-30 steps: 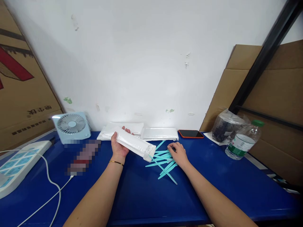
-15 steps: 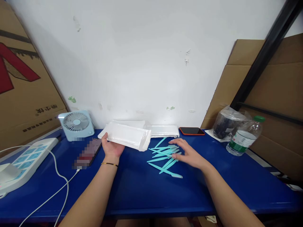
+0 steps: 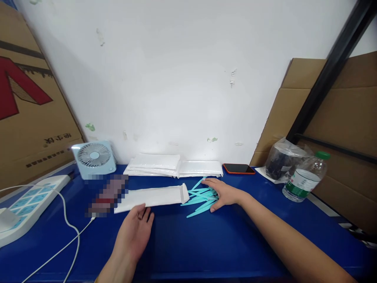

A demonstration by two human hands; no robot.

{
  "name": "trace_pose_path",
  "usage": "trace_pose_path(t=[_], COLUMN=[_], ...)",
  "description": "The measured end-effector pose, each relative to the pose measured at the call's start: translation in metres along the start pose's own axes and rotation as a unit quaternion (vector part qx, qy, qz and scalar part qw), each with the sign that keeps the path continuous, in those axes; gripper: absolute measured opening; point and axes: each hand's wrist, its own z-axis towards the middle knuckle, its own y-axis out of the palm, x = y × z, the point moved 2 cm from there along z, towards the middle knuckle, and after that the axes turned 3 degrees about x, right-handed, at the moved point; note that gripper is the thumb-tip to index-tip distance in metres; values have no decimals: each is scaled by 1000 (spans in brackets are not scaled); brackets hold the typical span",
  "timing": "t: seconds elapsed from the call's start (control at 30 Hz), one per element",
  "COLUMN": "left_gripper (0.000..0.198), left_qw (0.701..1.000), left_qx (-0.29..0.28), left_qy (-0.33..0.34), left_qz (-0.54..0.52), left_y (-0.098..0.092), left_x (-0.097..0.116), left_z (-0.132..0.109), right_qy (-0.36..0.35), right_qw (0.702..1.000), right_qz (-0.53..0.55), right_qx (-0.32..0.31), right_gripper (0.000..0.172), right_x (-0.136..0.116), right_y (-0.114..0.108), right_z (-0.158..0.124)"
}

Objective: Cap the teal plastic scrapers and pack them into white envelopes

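A loose pile of turquoise eyebrow razors (image 3: 202,199) lies on the blue table. My right hand (image 3: 225,193) is over the pile's right end, thumb and fingers spread around it; the ends under the palm are hidden. Left of the pile rests a flat white packet (image 3: 150,197), its folded-up end beside the razors. Just in front of this packet, my left hand (image 3: 134,232) is turned palm up with loosely curled fingers apart and nothing in them. The thumb tip is at the packet's front edge; whether it touches cannot be told.
Stacked white packets (image 3: 156,162) and a red-edged phone (image 3: 238,169) line the wall. At left are a small blue fan (image 3: 94,157), another phone (image 3: 107,196) on a cable and a power strip (image 3: 32,200). A bottle (image 3: 304,179) and bagged cup (image 3: 281,161) stand at right.
My left hand has let go of the white packet, now lying on the table, and has drawn back toward me. My right hand has come down around the razors, which lie closer together.
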Motion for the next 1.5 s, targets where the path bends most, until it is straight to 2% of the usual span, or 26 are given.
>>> trace_pose_path(t=[0.07, 0.1, 0.13, 0.17, 0.2, 0.23, 0.27, 0.3, 0.33, 0.37, 0.4, 0.43, 0.5, 0.57, 0.7, 0.87, 0.93, 1.03, 1.2, 1.23, 1.3, 1.4, 1.43, 1.5], left_gripper=[20, 25, 30, 34, 39, 44, 49, 54, 56, 56, 54, 53, 51, 49, 45, 41, 40, 40, 40, 42, 47, 49, 46, 38], left_qw=[999, 996, 986, 961, 914, 840, 740, 644, 561, 488, 433, 393, 347, 325, 297, 279, 276, 282, 281, 284, 309, 373, 378, 369], left_qx=[-7, -40, -98, -173, -252, -322, -372, -379, -359, -334, -312, -308, -326, -345, -355, -411, -437, -446, -426, -423, -414, -387, -389, -394], left_qy=[-13, -10, -1, 25, 71, 137, 215, 295, 355, 382, 386, 381, 384, 399, 433, 448, 438, 428, 428, 431, 449, 494, 506, 523], left_qz=[45, 77, 133, 214, 309, 414, 517, 595, 656, 711, 753, 778, 791, 785, 773, 744, 735, 733, 746, 745, 730, 683, 671, 660], left_y=[-18, -23, -25, -23, -18, -12, -5, 1, 6, 10, 13, 16, 21, 26, 38, 39, 34, 29, 32, 35, 45, 69, 78, 98], left_x=[-6, -7, -7, -5, -1, 4, 9, 15, 20, 23, 25, 24, 20, 12, 2, 13, 22, 33, 37, 36, 33, 20, 13, -4], left_z=[-25, -34, -41, -44, -44, -39, -31, -18, -3, 15, 31, 46, 66, 74, 73, 77, 80, 83, 76, 70, 57, 41, 38, 37], right_qy=[-17, -22, -23, -22, -19, -16, -13, -10, -6, -5, -4, -5, -7, -5, -10, 7, 35, 62, 39, 32, 19, 26, 34, 55], right_qw=[999, 998, 998, 997, 997, 997, 997, 998, 998, 999, 999, 999, 998, 997, 995, 989, 984, 980, 983, 984, 984, 979, 976, 970], right_qz=[-2, -3, -3, -3, -3, -5, -10, -15, -21, -26, -31, -38, -55, -72, -89, -113, -132, -143, -131, -128, -121, -105, -99, -92], right_qx=[-37, -53, -64, -70, -75, -75, -71, -64, -56, -47, -38, -30, -8, 16, 47, 96, 117, 128, 120, 119, 126, 171, 189, 217], right_gripper=[111, 114, 116, 116, 115, 113, 110, 106, 102, 96, 90, 84, 72, 64, 54, 46, 46, 47, 49, 50, 51, 50, 46, 36], right_x=[1, 2, 2, 3, 3, 4, 5, 6, 6, 7, 7, 6, 4, 1, -9, -9, -2, 9, 11, 9, 7, 9, 12, 20], right_y=[-2, -2, 0, 1, 4, 6, 8, 10, 12, 15, 17, 20, 25, 30, 35, 35, 35, 35, 36, 37, 37, 30, 24, 10], right_z=[11, 16, 20, 23, 25, 25, 25, 23, 20, 16, 11, 5, -7, -19, -36, -41, -37, -23, 9, 14, 20, 20, 19, 16])
